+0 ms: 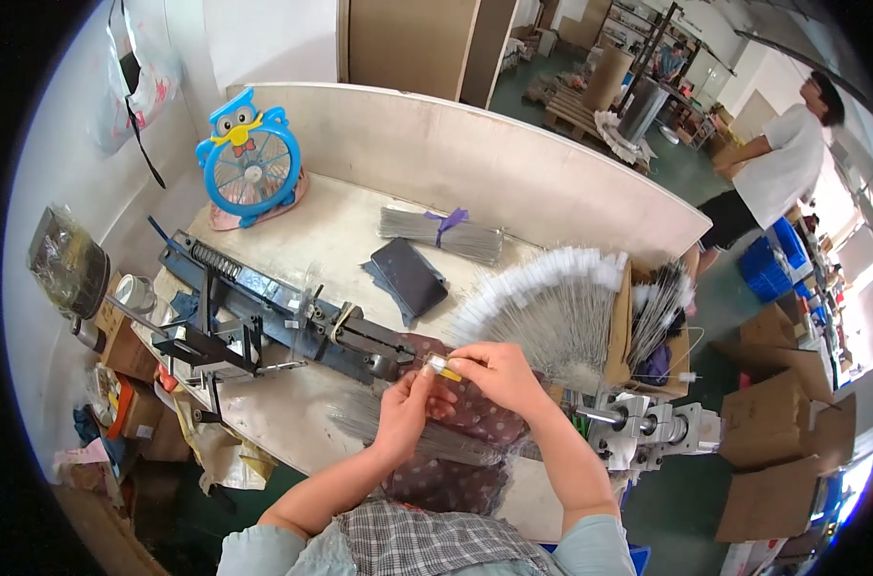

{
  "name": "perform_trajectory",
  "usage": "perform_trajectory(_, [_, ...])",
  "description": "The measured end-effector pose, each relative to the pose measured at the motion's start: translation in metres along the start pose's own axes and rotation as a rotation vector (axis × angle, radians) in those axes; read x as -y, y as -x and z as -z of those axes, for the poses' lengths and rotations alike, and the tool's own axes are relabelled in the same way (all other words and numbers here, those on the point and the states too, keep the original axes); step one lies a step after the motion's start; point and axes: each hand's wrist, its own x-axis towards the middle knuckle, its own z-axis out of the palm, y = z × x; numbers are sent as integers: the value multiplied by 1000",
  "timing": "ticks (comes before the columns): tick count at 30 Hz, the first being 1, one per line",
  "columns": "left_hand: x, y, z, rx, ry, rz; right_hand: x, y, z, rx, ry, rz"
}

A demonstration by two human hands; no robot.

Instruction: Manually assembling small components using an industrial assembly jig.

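Note:
Over a dark dotted cloth [470,485] at the middle of the bench, my two hands meet at a small white and yellow piece [442,367]. My left hand [405,408] pinches it from the left with thumb and fingertips. From the other side, my right hand [502,376] has its thumb and forefinger closed on it. The piece is too small to name. Just left of the hands is the end of a long dark metal bench fixture [273,312] with a spring. Thin grey wires [446,444] lie on the cloth below the hands.
Wires with white ends [542,307] fan out beside a cardboard box [621,336]. Behind are a dark flat phone-like object [410,278], a tied wire bundle [441,233] and a blue fan [209,182]. Metal machinery [653,429] stands right; a person [782,163] stands beyond the partition.

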Motion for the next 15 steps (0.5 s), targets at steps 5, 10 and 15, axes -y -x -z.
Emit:
perform_trajectory(5, [-6,-1,-6,-23,236,82,5,10,-10,-126,184,212])
perform_trajectory(10, [1,1,-16,-107,449,-41,12,17,-34,-449,509,449])
perform_trajectory(15, [4,-1,-11,-85,461,10,10,20,-29,-535,581,494])
